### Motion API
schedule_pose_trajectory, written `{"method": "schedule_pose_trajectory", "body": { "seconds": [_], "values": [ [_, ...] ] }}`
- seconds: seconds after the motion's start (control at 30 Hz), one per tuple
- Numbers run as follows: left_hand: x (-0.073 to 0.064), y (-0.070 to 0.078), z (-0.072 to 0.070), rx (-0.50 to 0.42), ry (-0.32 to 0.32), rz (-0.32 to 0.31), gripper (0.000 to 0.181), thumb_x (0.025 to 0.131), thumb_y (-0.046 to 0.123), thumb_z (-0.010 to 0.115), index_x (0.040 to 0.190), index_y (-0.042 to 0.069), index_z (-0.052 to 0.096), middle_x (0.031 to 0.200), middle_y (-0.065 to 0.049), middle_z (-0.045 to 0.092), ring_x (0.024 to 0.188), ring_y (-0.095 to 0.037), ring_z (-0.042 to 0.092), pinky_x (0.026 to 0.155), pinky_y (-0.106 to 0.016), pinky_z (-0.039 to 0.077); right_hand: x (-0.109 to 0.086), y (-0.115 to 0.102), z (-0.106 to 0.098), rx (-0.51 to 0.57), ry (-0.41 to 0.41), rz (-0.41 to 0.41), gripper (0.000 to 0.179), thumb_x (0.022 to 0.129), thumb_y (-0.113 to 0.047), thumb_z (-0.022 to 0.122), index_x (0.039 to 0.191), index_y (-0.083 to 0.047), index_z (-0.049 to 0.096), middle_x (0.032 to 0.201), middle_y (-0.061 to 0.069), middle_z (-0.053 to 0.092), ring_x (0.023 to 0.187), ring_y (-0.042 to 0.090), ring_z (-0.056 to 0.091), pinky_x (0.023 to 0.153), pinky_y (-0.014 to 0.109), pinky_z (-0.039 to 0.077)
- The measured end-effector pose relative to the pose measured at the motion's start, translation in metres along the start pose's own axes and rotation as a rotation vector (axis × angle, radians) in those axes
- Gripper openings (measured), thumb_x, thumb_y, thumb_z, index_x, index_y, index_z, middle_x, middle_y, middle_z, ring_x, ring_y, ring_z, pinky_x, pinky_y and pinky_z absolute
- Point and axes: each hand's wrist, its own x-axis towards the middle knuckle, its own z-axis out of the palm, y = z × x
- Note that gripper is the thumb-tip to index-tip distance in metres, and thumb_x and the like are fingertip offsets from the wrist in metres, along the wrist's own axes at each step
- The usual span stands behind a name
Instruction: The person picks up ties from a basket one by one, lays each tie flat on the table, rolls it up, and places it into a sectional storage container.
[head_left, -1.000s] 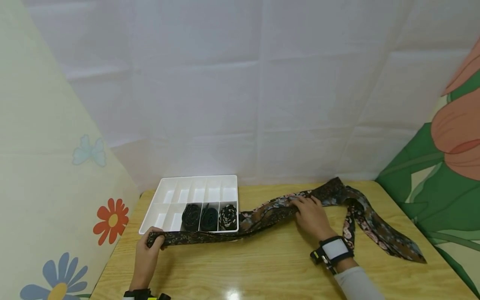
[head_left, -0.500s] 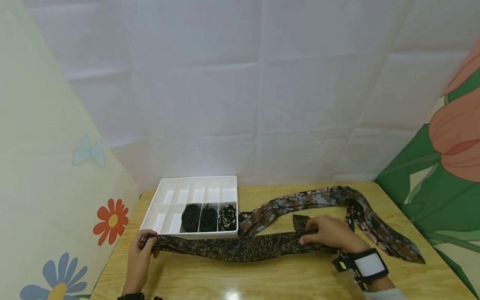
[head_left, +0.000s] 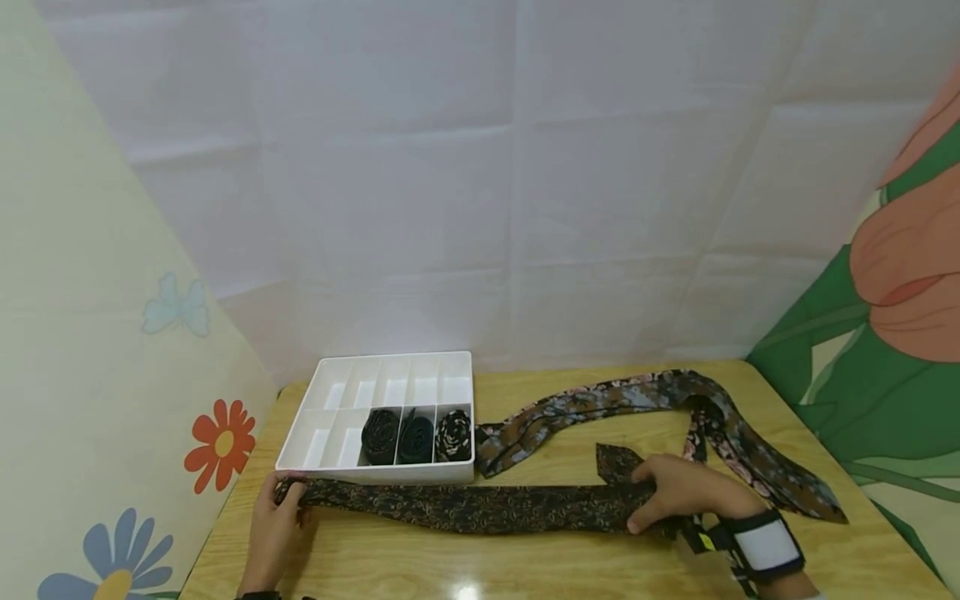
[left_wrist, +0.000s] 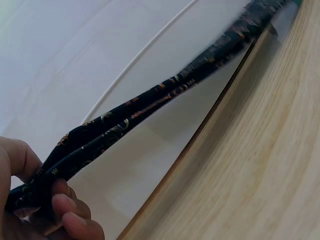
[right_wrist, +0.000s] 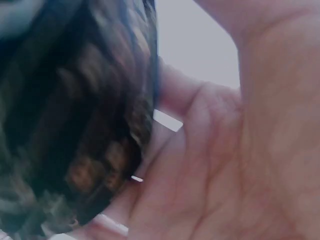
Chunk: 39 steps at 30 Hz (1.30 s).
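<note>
A dark necktie [head_left: 480,508] with a small gold pattern is stretched left to right between my two hands, in front of the white tray. My left hand [head_left: 272,517] pinches its narrow folded end; the left wrist view shows thumb and fingers around the folded cloth [left_wrist: 125,117]. At the other end my right hand [head_left: 686,492] grips the wide part between thumb and fingers, and a short flap [head_left: 617,460] stands up behind it. In the blurred right wrist view the cloth [right_wrist: 75,125] hangs beside the palm [right_wrist: 200,150].
The white divided tray [head_left: 307,468] holds a dark rolled tie [head_left: 381,435], a dark green rolled tie [head_left: 417,437] and a floral rolled tie [head_left: 453,435] in its front row. A floral tie [head_left: 592,404] lies curved across the wooden table [head_left: 420,567] behind my right hand.
My right hand has come off the floral tie's area toward the front right, carrying the dark tie's wide end. My left hand has moved slightly nearer and left, and the tie now runs straighter.
</note>
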Motion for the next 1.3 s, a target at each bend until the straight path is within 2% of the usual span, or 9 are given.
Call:
{"method": "schedule_pose_trajectory", "body": {
  "seconds": [0.2, 0.37, 0.43, 0.53, 0.67, 0.8, 1.03, 1.17, 1.3],
  "values": [
    [0.005, -0.009, -0.002, 0.083, 0.01, -0.029, 0.03, 0.102, 0.012, 0.055, 0.125, -0.007, 0.049, 0.107, -0.018, 0.062, 0.067, -0.011, 0.058, 0.056, -0.026, 0.053, 0.004, 0.023, 0.001, 0.017, -0.006, -0.03, 0.062, 0.083, -0.033, 0.092, 0.127, 0.005, 0.071, 0.131, 0.026, 0.069, 0.119, 0.05, 0.065, 0.094, 0.064, 0.055],
    [0.007, -0.014, -0.004, 0.125, -0.01, -0.025, 0.036, 0.103, 0.013, 0.057, 0.129, -0.01, 0.049, 0.103, -0.017, 0.064, 0.065, -0.012, 0.059, 0.056, -0.027, 0.053, 0.032, 0.094, 0.005, 0.004, -0.054, -0.051, 0.064, 0.081, -0.044, 0.092, 0.128, -0.005, 0.073, 0.129, 0.018, 0.071, 0.116, 0.044, 0.067, 0.088, 0.056, 0.059],
    [0.008, -0.015, -0.006, 0.131, -0.018, -0.022, 0.037, 0.103, 0.012, 0.057, 0.131, -0.01, 0.049, 0.101, -0.016, 0.066, 0.065, -0.012, 0.059, 0.056, -0.027, 0.053, 0.038, 0.112, 0.005, -0.004, -0.073, -0.055, 0.062, 0.081, -0.049, 0.091, 0.126, -0.011, 0.073, 0.129, 0.012, 0.071, 0.116, 0.038, 0.068, 0.085, 0.05, 0.06],
    [0.01, -0.017, -0.007, 0.137, -0.037, -0.024, 0.039, 0.103, 0.011, 0.058, 0.134, -0.012, 0.048, 0.103, -0.018, 0.068, 0.065, -0.012, 0.06, 0.055, -0.027, 0.053, 0.028, 0.105, 0.003, 0.036, -0.041, -0.1, 0.049, 0.083, -0.043, 0.09, 0.117, -0.013, 0.074, 0.122, 0.01, 0.072, 0.108, 0.033, 0.068, 0.08, 0.051, 0.058],
    [0.012, -0.02, -0.008, 0.131, -0.054, -0.041, 0.044, 0.104, 0.01, 0.057, 0.138, -0.013, 0.044, 0.099, -0.017, 0.067, 0.066, -0.013, 0.061, 0.055, -0.028, 0.053, -0.005, 0.063, -0.003, 0.063, 0.022, -0.159, 0.034, 0.089, -0.031, 0.087, 0.112, -0.009, 0.073, 0.115, 0.009, 0.071, 0.099, 0.027, 0.066, 0.079, 0.051, 0.056],
    [0.012, -0.021, -0.009, 0.139, -0.074, -0.057, 0.054, 0.103, 0.011, 0.061, 0.144, -0.016, 0.039, 0.091, -0.012, 0.068, 0.066, -0.014, 0.063, 0.055, -0.028, 0.054, -0.024, 0.044, -0.009, 0.048, 0.066, -0.136, 0.032, 0.09, -0.024, 0.085, 0.113, -0.006, 0.071, 0.115, 0.009, 0.07, 0.1, 0.025, 0.064, 0.081, 0.05, 0.056],
    [0.009, -0.019, -0.008, 0.201, -0.09, -0.035, 0.057, 0.099, 0.013, 0.069, 0.138, -0.019, 0.043, 0.098, -0.02, 0.072, 0.067, -0.013, 0.065, 0.057, -0.028, 0.056, -0.026, 0.061, -0.009, -0.06, 0.141, 0.018, 0.039, 0.088, -0.038, 0.086, 0.109, -0.009, 0.072, 0.104, 0.005, 0.072, 0.092, 0.025, 0.067, 0.075, 0.047, 0.056],
    [0.007, -0.017, -0.007, 0.215, -0.084, -0.032, 0.053, 0.099, 0.012, 0.069, 0.136, -0.017, 0.046, 0.101, -0.023, 0.07, 0.068, -0.013, 0.065, 0.058, -0.028, 0.057, -0.025, 0.08, -0.012, -0.104, 0.091, -0.02, 0.044, 0.088, -0.04, 0.086, 0.11, -0.003, 0.074, 0.106, 0.007, 0.074, 0.092, 0.024, 0.069, 0.075, 0.047, 0.057],
    [0.007, -0.017, -0.006, 0.218, -0.08, -0.024, 0.05, 0.098, 0.012, 0.069, 0.133, -0.017, 0.048, 0.099, -0.022, 0.07, 0.068, -0.013, 0.065, 0.058, -0.028, 0.057, -0.025, 0.086, -0.014, -0.084, 0.105, -0.041, 0.04, 0.089, -0.039, 0.085, 0.108, -0.006, 0.074, 0.105, 0.005, 0.074, 0.092, 0.021, 0.069, 0.077, 0.047, 0.057]
  ]
}}
